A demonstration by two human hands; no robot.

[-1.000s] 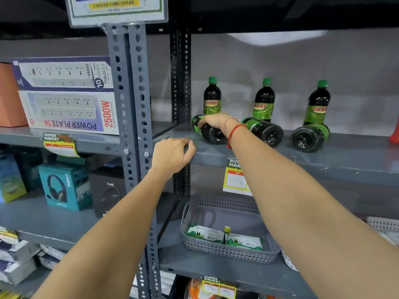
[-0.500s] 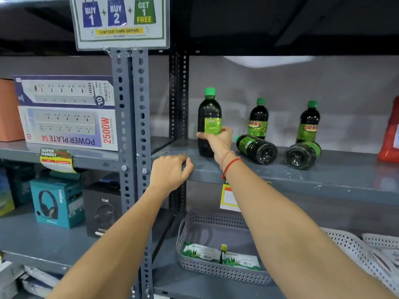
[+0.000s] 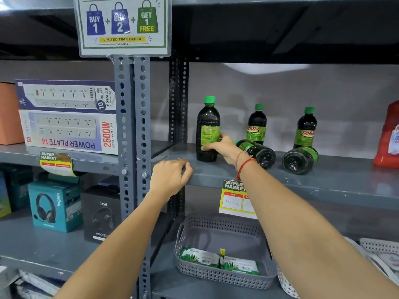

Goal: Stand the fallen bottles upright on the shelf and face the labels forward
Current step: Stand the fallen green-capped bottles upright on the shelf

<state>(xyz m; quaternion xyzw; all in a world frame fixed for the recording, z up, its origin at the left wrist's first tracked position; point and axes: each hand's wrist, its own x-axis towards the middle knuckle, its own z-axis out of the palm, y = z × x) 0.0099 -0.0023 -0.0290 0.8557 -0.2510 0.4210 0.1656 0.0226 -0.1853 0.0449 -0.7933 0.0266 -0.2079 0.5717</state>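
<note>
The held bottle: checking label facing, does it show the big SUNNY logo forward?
No, the held bottle in the right hand shows small print, no logo.

Shelf front (image 3: 323, 186): bare right of the price tag (image 3: 235, 198).
Obstacles: 2 fallen bottles, (image 3: 258, 152) and (image 3: 300, 159), block 2 upright bottles, (image 3: 257, 125) and (image 3: 305, 128), behind.
Far right: red pack (image 3: 388, 137).
Left: steel upright (image 3: 132, 126).
</note>
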